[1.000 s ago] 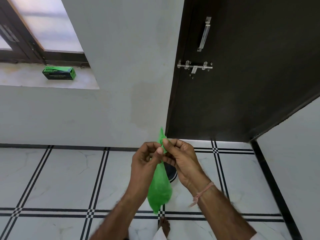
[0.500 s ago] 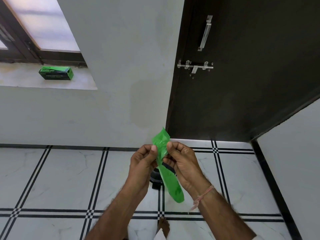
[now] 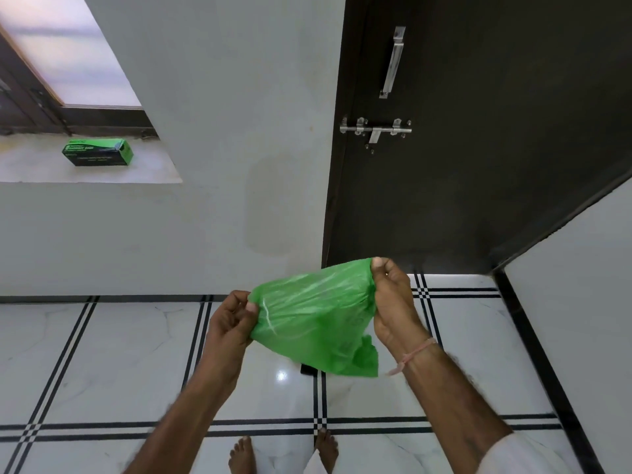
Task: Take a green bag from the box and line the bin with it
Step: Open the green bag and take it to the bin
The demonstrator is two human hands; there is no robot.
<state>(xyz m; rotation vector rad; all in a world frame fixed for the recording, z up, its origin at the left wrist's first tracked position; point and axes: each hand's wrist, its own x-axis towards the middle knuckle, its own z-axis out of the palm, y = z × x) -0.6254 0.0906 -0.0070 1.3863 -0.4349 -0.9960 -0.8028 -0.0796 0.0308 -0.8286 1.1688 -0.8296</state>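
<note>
A thin green plastic bag (image 3: pixel 314 319) is stretched wide between my two hands above the floor. My left hand (image 3: pixel 232 319) pinches its left edge, and my right hand (image 3: pixel 393 302) pinches the upper right edge, slightly higher. The bag's bottom hangs down to the right. Below the bag only a small dark part of the bin (image 3: pixel 307 369) shows on the floor; the bag hides the rest of it. The green box of bags (image 3: pixel 98 152) lies on the window sill at the far left, well away from both hands.
A dark door (image 3: pixel 478 148) with a steel handle and latch stands straight ahead, a white wall to its right. The floor is glossy white tile with black lines (image 3: pixel 102 371). My bare feet (image 3: pixel 284 453) show at the bottom edge.
My hands have moved apart, pulling the bunched bag open into a wide sheet. Before, both pinched it close together as a narrow strip.
</note>
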